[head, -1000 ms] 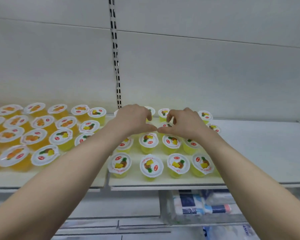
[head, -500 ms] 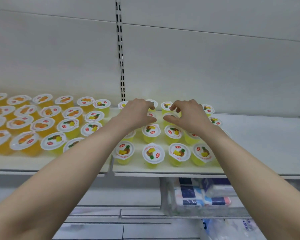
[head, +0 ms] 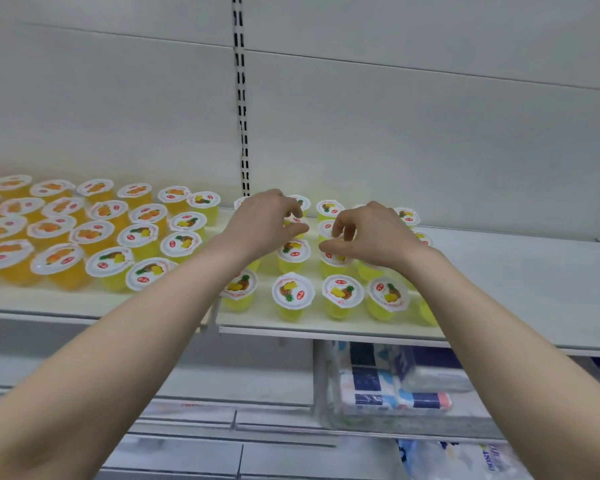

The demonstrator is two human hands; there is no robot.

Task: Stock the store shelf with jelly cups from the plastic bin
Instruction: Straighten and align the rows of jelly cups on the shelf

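Note:
Yellow pineapple jelly cups (head: pixel 293 294) with white foil lids stand in rows on the white shelf (head: pixel 516 271). Both of my hands reach over the back rows. My left hand (head: pixel 265 221) curls its fingers and thumb round a cup (head: pixel 297 220) in the second row from the back. Just to the right, my right hand (head: pixel 378 235) pinches a neighbouring cup (head: pixel 327 230) between thumb and fingers. Several cups are hidden under my palms. The plastic bin is out of view.
Orange jelly cups (head: pixel 59 258) fill the adjoining shelf on the left. A slotted upright (head: pixel 240 98) runs up the white back panel. The shelf's right part is bare. Below it, a wire basket (head: pixel 323 382) holds tissue packs (head: pixel 388 386).
The view has shifted slightly, so the shelf sits lower in frame. Both hands stay over the same back rows, and my right hand's fingers have spread a little around its cup.

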